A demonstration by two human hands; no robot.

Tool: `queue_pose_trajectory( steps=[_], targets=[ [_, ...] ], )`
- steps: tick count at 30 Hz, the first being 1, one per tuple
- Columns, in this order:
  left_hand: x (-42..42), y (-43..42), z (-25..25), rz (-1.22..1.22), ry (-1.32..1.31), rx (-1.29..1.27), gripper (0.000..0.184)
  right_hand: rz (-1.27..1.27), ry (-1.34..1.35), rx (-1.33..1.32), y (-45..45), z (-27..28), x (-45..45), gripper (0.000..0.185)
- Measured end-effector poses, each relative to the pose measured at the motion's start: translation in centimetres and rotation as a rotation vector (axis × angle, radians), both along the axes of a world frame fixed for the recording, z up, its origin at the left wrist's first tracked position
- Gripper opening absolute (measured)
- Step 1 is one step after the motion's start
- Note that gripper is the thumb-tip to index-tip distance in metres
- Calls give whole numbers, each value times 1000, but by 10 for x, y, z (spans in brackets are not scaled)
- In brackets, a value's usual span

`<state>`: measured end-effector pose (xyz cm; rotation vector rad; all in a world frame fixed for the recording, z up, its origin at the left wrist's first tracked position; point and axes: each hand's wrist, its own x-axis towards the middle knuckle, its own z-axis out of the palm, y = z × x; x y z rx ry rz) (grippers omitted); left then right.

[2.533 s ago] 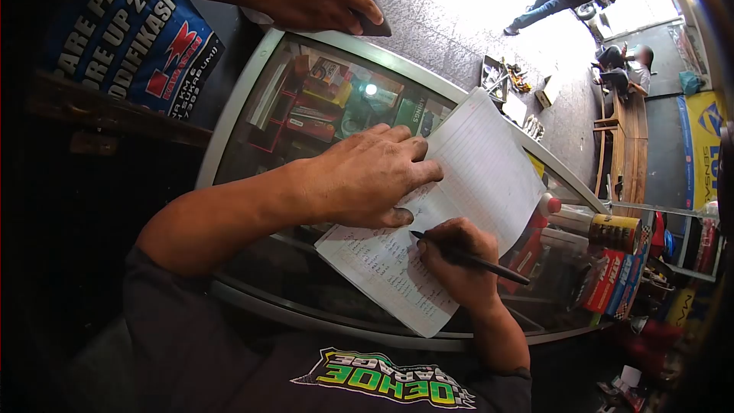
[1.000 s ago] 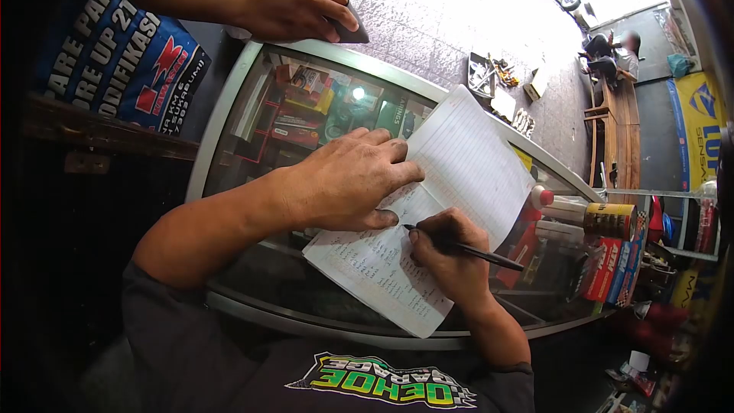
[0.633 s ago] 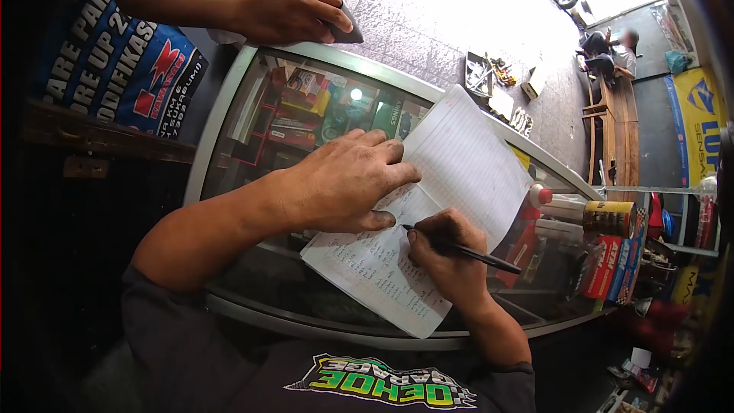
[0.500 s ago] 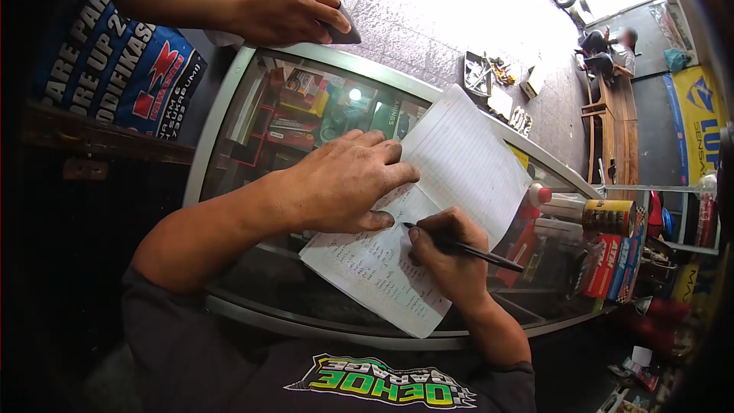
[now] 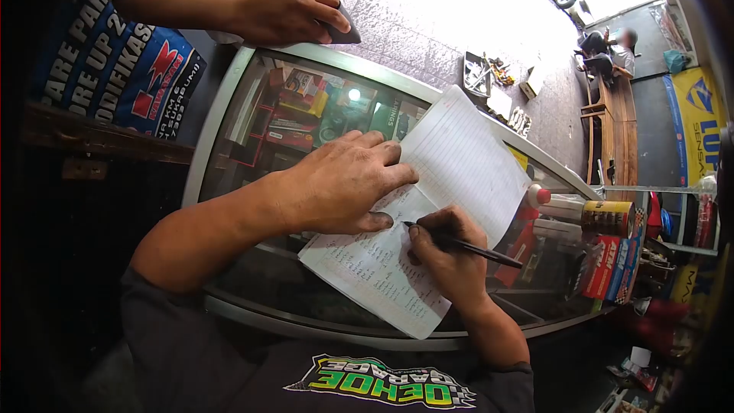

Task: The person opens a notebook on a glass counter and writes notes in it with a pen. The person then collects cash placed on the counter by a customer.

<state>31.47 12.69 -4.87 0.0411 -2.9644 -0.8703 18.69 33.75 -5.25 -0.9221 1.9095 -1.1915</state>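
An open notebook (image 5: 466, 160) with ruled pages lies at a slant on the glass counter (image 5: 260, 279). Handwriting covers its nearer page, while the farther page looks mostly blank. My left hand (image 5: 348, 180) rests flat with fingers stretched out, its thumb and fingers on the left edge of the pages. A dark pen (image 5: 489, 254) is pinched in my right hand (image 5: 451, 248), its tip on the nearer page close to my left thumb. The side of my right hand lies against the paper.
Across the counter, another person's hand (image 5: 298, 15) holds a dark pointed object (image 5: 344, 28). Boxed parts (image 5: 298, 107) show under the glass. A yellow can (image 5: 608, 216) and a red-capped bottle (image 5: 540, 196) stand at the right end. A tool tray (image 5: 477, 75) lies on the floor; someone sits by a wooden bench (image 5: 621, 130).
Very little differs. My right hand and the pen have shifted very slightly on the page; my left hand stays where it was.
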Motion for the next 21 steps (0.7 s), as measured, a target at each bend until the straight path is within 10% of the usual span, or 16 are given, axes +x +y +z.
queue_pose_trajectory(
  steps=[21],
  targets=[
    [0,0,1,11,3,13,61,52,29,-12,11,3,-1,14]
  ],
)
